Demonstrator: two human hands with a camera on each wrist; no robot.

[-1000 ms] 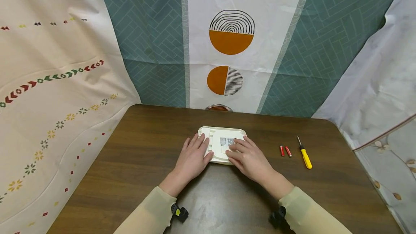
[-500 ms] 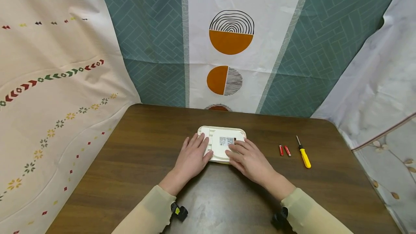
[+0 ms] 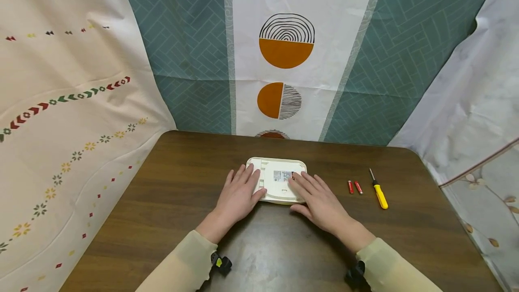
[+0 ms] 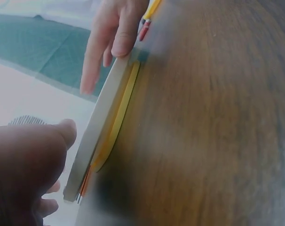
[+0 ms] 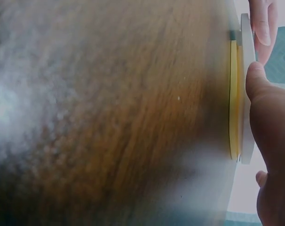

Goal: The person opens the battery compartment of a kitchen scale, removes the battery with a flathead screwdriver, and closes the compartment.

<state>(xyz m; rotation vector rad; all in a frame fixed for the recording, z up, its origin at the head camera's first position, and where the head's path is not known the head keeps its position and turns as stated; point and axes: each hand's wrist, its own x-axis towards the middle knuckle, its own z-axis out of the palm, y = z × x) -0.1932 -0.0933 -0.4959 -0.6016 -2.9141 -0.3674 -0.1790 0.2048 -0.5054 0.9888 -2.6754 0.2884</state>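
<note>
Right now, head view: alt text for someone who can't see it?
Two hands rest flat on a white device lying on a brown table: left hand on its left edge, right hand on its right. Two red batteries and a yellow screwdriver lie to the right.

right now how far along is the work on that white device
Early, by the look of it. Done: the white device lies label side up on the table. In hand: the left hand and right hand both rest on it with straight fingers. Left: the two red batteries and the screwdriver lie untouched to the right, apart from the device.
</note>
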